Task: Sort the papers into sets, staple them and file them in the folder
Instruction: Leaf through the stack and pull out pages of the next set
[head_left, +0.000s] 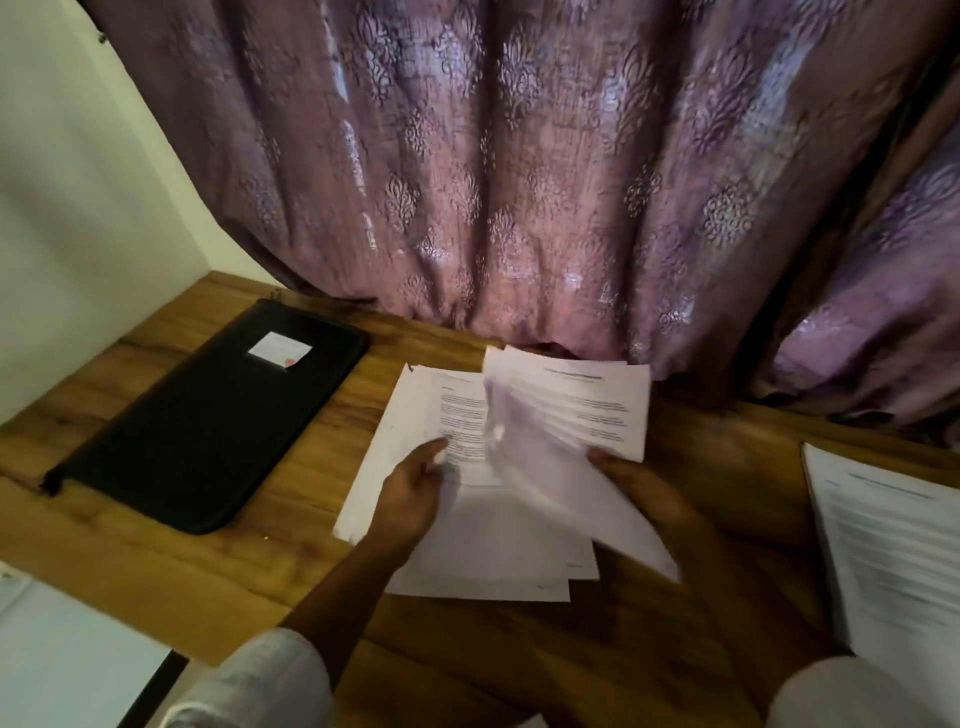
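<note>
Wooden desk (234, 571) before purple curtain (519, 182). Left hand (415, 499) lay flat on paper stack (493, 561), likely pinning it; right hand (644, 493) pinched lifted sheets (550, 415), probably separating set. Black folder (208, 415) lay closed at left.

We count two hands, our left hand (410, 493) and our right hand (639, 493), and two pale sleeves (260, 680). There are three groups of printed paper: one pile (488, 545) lying flat under the left hand, one sheaf (571, 405) raised in the right hand's hold, and one stack (893, 545) well to the right of the right hand. The sheets in each group are too blurred to count. There is one black folder (208, 415), left of the left hand, with one white label (280, 349). One wooden desk (182, 571) lies beneath both hands. One patterned purple curtain (519, 182) hangs beyond them.
</note>
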